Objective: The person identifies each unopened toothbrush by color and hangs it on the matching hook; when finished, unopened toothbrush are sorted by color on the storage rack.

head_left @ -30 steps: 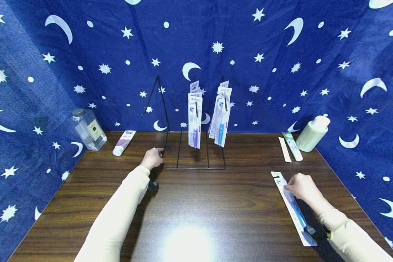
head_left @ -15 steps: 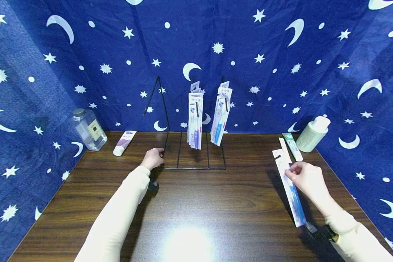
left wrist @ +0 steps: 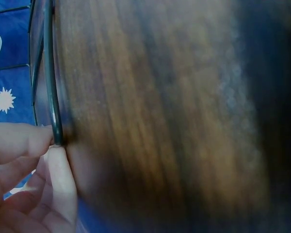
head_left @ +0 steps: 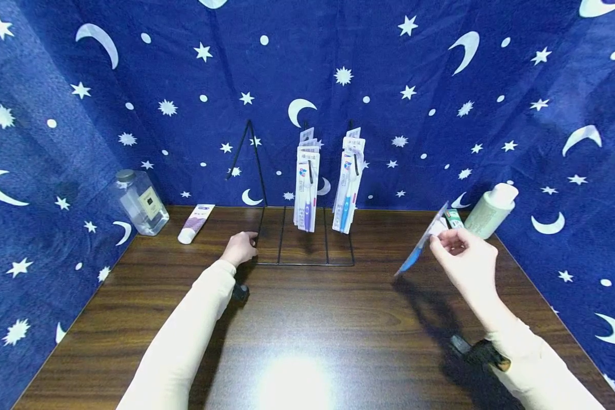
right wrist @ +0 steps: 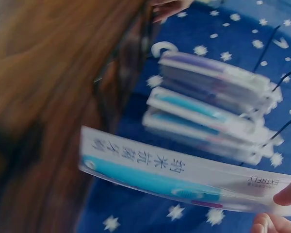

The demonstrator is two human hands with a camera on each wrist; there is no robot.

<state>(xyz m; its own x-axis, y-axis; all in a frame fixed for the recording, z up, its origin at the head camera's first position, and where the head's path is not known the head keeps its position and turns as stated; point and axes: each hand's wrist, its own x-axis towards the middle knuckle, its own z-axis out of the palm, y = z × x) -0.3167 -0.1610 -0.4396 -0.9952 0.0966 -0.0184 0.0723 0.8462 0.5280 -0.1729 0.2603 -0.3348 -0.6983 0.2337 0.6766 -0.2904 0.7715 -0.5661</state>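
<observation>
My right hand (head_left: 466, 256) pinches a packaged blue toothbrush (right wrist: 160, 170) near its upper end, holding it tilted above the table's right side. At the corner of a black wire rack (head_left: 304, 265), my left hand (head_left: 240, 248) pinches the frame; the left wrist view shows thumb and finger on the dark rod (left wrist: 53, 97). From one rack hook hang packaged purple toothbrushes (head_left: 306, 193), and from another hang packaged blue toothbrushes (head_left: 347, 188). A third hook (head_left: 236, 151) at the left carries nothing.
A clear bottle (head_left: 142, 202) and a purple-white tube (head_left: 196, 224) stand and lie at the back left. Behind my right hand are a green tube (head_left: 453, 218) and a pale green bottle (head_left: 491, 210). A starry blue cloth (head_left: 184, 68) encloses the table (head_left: 338, 319).
My right hand has lifted the packaged blue toothbrush off the table and swung its lower end toward the rack. The hanging blue packs swayed slightly. My left hand stays on the rack.
</observation>
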